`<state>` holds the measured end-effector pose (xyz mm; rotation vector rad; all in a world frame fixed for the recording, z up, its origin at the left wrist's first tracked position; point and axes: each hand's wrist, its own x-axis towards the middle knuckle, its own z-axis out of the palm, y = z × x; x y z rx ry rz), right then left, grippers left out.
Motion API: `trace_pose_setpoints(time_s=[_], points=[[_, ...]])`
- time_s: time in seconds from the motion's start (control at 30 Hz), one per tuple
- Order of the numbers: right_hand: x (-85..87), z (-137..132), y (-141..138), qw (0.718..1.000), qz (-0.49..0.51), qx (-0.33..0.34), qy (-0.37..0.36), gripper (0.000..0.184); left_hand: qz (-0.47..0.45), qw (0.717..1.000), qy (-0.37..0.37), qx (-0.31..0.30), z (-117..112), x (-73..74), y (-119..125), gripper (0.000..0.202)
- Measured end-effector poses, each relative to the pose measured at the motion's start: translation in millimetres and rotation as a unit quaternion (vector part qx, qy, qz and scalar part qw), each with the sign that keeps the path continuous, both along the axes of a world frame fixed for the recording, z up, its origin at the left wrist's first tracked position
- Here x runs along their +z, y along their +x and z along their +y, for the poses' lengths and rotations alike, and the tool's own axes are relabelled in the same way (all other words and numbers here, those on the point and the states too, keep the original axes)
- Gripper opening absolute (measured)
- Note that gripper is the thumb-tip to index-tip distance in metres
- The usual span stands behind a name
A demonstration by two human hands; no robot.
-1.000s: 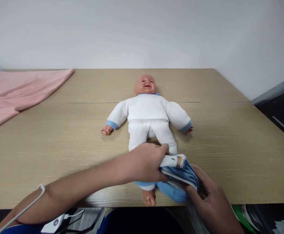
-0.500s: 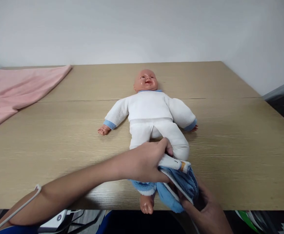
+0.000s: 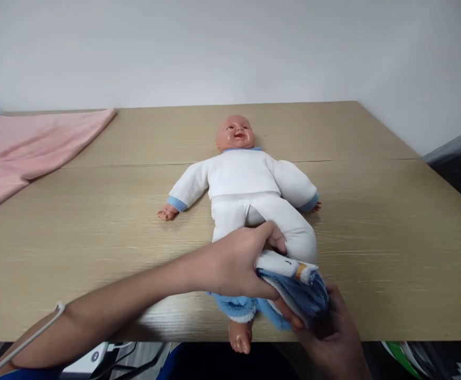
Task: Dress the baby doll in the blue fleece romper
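Observation:
A baby doll [image 3: 242,171] lies on its back on the table, head away from me, dressed in white. Blue-and-white fleece doll pants [image 3: 299,285] are bunched around its lower legs. One doll foot [image 3: 240,336] pokes out of a blue cuff with white trim. My left hand [image 3: 250,261] is closed on the pants' rolled white edge, beside the doll's leg on the right. My right hand [image 3: 329,327] grips the same pants from below, around the doll's other foot, whose toes show partly between the fabric. Some of its fingers are hidden by cloth.
A pink blanket [image 3: 25,148] lies across the table's left side. The wooden table [image 3: 392,237] meets a white wall behind. A white device [image 3: 84,361] and cables sit below the front edge at left. A black object [image 3: 460,169] stands at far right.
My right hand has shifted slightly right and up, drawing the pants along the doll's leg. More of the foot inside now shows, and the leg has bent outward a little.

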<state>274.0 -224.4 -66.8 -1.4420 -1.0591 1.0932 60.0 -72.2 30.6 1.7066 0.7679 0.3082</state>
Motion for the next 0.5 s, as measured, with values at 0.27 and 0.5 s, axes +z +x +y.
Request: trace_pose_setpoints(time_s=[0.27, 0.5], points=[[11.8, 19, 14, 0.999, -0.047, -0.01, 0.001, 0.051, 0.005, 0.992, 0.115, -0.047, 10, 1.0, -8, 0.038], [19.3, 62, 47, 0.965, -0.186, 0.127, 0.137, 0.019, 0.008, 0.973, 0.2, -0.118, 24, -0.5, -11, 0.029]])
